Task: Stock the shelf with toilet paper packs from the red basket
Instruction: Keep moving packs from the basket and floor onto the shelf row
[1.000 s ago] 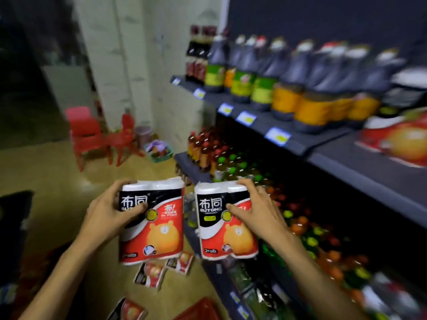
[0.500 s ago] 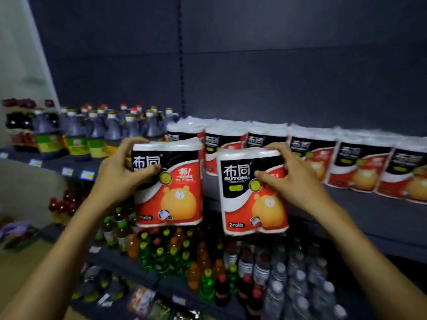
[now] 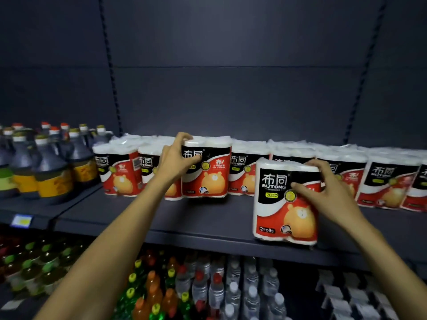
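So the view's gone from floor level up to the shelf since a second ago, and both packs have come up with it, meaning this pair is basically stocked. The back row of packs already runs along the far edge. Left pack now sits in line with that row; right pack stands nearer, at the front lip. Left hand is wrapped round its pack's upper left corner, fingers curled over the top. Right hand clamps its pack's right side, thumb across the front. Red basket isn't visible.
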### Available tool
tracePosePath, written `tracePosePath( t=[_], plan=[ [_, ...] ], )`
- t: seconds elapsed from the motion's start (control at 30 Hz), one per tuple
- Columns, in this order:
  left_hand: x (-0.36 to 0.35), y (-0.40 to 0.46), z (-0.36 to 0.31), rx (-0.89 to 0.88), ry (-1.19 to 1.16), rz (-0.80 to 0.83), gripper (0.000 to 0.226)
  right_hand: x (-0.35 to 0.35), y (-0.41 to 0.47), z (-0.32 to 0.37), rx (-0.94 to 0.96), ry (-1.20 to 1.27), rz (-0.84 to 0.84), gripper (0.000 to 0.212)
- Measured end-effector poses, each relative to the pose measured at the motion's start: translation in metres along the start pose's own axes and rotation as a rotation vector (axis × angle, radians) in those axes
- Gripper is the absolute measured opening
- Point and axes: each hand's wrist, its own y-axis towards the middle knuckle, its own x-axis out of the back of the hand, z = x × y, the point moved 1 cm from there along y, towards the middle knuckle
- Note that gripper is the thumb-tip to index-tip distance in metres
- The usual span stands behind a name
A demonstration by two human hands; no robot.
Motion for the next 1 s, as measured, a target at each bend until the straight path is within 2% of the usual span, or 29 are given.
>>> tracePosePath(
  t=[0.2, 0.43, 0.53, 0.6, 0.7, 0.77, 0.87, 1.0],
  plan=[
    [-0.038, 0.027, 0.027, -0.039, 0.161, 0.033, 0.050, -0.003, 0.022, -0.021, -0.047, 0.005, -0.018, 0.058],
    [-0.045, 0.024, 0.030, -0.100, 0.411, 0.004, 0.050, -0.027, 0.044, -0.018, -0.025, 0.031, -0.039, 0.054],
    [-0.032, 0.021, 0.021, -0.093, 0.539, 0.015, 0.065, -0.044, 0.057, -0.009, -0.022, 0.040, -0.025, 0.056],
    [-0.019, 0.016, 0.017, -0.064, 0.484, -0.016, 0.070, -0.058, 0.068, 0.002, -0.014, 0.050, -0.030, 0.057],
    [0.001, 0.005, 0.022, -0.061, 0.333, -0.044, 0.051, -0.083, 0.081, 0.017, 0.005, 0.074, -0.006, 0.057],
    [0.011, -0.004, 0.032, -0.049, 0.289, 0.080, 0.036, -0.098, 0.087, 0.021, -0.006, 0.074, -0.012, 0.055],
    [0.021, -0.024, 0.049, -0.005, 0.290, 0.301, 0.026, -0.109, 0.088, 0.021, -0.036, 0.101, -0.046, 0.055],
    [0.030, -0.045, 0.068, 0.059, 0.278, 0.314, 0.022, -0.116, 0.081, 0.015, -0.041, 0.090, -0.045, 0.059]
  ],
)
